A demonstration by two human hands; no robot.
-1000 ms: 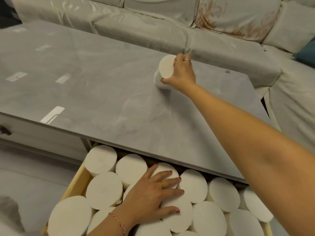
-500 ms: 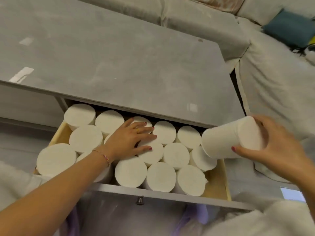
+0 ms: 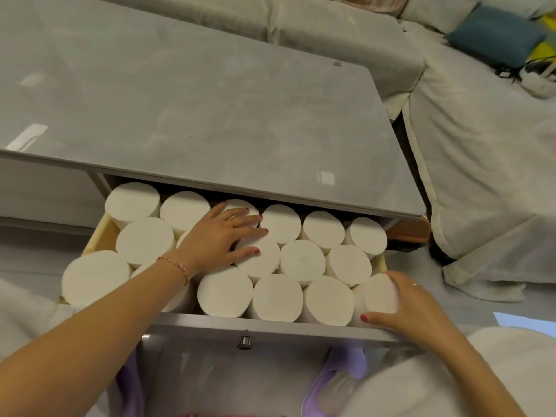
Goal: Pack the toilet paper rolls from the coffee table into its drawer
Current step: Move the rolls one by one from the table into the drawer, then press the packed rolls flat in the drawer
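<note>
Many rolls (image 3: 302,260) stand upright on end in the pulled-out drawer (image 3: 270,325), packed side by side in rows so that their flat white tops touch. One more roll (image 3: 377,296) stands at the drawer's front right corner, touching the roll next to it; the right hand (image 3: 412,308) grips it, thumb curled along its front and fingers wrapped over its right side. The left hand (image 3: 222,239) lies flat with straight fingers spread on the tops of the rolls in the middle of the drawer, pressing on them and holding nothing. A braided bracelet (image 3: 176,267) sits on that wrist and a ring on one finger. The back row of rolls reaches under the front edge of the grey desk (image 3: 210,109), whose top shows pale reflections. A small metal knob (image 3: 245,341) sits on the drawer's grey front. A covered sofa (image 3: 469,139) runs along the desk's far and right sides, with a blue cushion (image 3: 493,34) at its far right.
</note>
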